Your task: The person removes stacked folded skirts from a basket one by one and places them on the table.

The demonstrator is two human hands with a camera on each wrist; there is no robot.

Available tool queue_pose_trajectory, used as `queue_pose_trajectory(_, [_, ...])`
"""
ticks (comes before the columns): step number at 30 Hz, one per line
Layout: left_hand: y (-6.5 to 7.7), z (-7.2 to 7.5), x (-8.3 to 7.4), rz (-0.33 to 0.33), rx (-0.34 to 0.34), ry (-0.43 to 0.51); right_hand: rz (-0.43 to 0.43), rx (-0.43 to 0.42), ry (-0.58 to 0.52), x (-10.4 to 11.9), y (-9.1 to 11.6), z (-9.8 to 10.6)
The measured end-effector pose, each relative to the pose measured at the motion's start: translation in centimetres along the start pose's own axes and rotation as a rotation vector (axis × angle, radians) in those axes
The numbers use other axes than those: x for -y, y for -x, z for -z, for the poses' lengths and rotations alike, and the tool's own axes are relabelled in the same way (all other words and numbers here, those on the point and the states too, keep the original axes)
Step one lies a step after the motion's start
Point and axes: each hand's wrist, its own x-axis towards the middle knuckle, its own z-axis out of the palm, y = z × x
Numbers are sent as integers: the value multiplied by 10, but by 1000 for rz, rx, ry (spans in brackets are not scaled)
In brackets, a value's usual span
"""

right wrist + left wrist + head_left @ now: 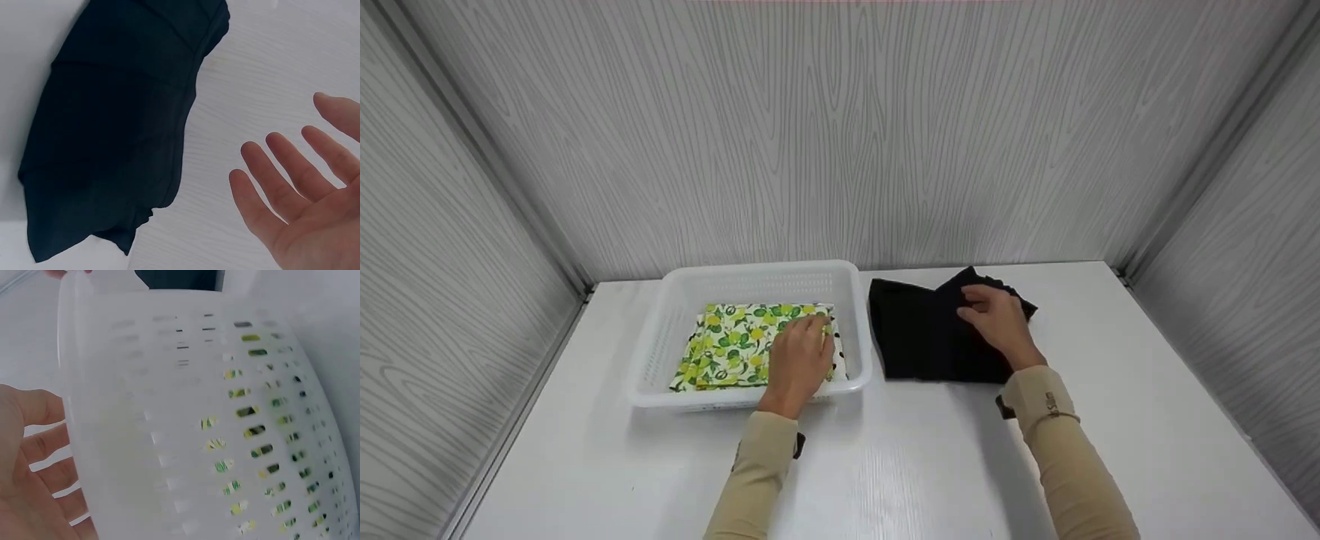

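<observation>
My left hand (800, 358) hovers over the front right part of a white plastic basket (656, 337), with nothing in its grip. Beneath it lies folded cloth with a lemon and green leaf print (735, 341). In the left wrist view, the left hand's fingers (53, 444) are loosely extended, their tips hidden behind the basket's slotted wall (124, 439). My right hand (996, 319) is above a folded black garment (915, 330) to the basket's right. Its fingers (281, 185) are spread and relaxed in the right wrist view, apart from the dark fabric (107, 124).
A white table (900, 465) carries the basket and the garment. Grey wood-grain panels (780, 135) rise behind it and at both sides. Cloth with dark spots (841, 364) peeks out under the lemon print at the right.
</observation>
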Motion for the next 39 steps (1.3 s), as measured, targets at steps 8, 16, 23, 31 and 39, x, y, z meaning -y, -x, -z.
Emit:
queue_pose_trajectory(8, [4, 13, 21, 40, 15, -9, 10, 39, -47, 16, -8, -6])
queue_pose_trajectory(16, [4, 14, 31, 23, 3, -7, 22, 33, -110, 32, -6, -10])
queue_pose_trajectory(23, [11, 19, 47, 65, 26, -12, 30, 57, -157, 49, -2, -34])
queue_pose_trajectory(31, [17, 31, 72, 109, 5, -51, 54, 65, -201, 72, -6, -67])
queue_pose_trajectory(39, [28, 38, 94, 219, 54, -34, 64, 128, -240, 89, -8, -97])
